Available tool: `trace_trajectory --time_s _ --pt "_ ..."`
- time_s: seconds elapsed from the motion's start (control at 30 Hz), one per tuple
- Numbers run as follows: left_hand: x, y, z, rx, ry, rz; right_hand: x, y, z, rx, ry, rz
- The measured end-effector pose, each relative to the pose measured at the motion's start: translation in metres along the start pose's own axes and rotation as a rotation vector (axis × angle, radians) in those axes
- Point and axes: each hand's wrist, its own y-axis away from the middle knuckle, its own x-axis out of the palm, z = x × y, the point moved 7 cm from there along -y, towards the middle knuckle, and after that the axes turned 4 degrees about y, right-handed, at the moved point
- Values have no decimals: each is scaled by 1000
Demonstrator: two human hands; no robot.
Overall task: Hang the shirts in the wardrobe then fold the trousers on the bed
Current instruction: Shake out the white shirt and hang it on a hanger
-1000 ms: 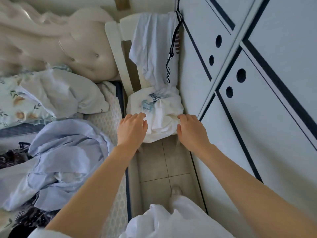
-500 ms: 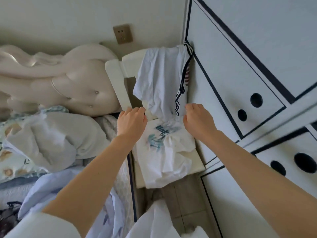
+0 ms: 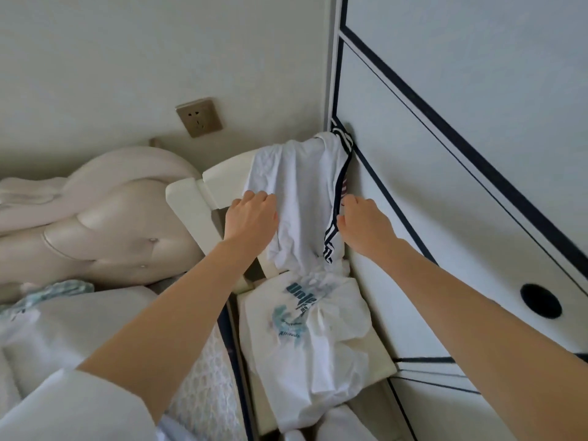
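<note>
A white shirt [image 3: 302,192] with navy striped trim is draped over the backrest of the chair [image 3: 191,198]; its left edge is gripped by the curled fingers [image 3: 256,197] of the left hand [image 3: 251,218]; its trimmed right edge is pinched by the right hand [image 3: 366,224], fingers likewise curled; a printed white shirt [image 3: 305,338] is crumpled on the chair's seat; the wardrobe [image 3: 445,154] is set just right of the chair.

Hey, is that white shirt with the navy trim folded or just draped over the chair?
Draped, not folded: the white shirt with navy striped trim hangs over the cream chair backrest.
</note>
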Motion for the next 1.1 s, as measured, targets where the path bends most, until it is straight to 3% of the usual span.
trace_trajectory --time_s 0.3,0.47,0.6,0.77,0.93,1.1 --pt "22 -122 -12 101 76 -84 38 -100 -37 217 -271 159" --pt "43 -152 -7 130 118 -125 57 -133 -49 409 -563 209" --pt "48 -156 6 175 299 -230 62 -147 -49 476 -786 135" --pt "45 -154 12 160 449 -267 61 -152 -54 481 -805 94" --pt "32 -147 16 28 624 -276 45 -149 -54 473 -896 -10" --pt "2 -132 15 -48 793 -403 -1 -140 -35 368 -980 -214"
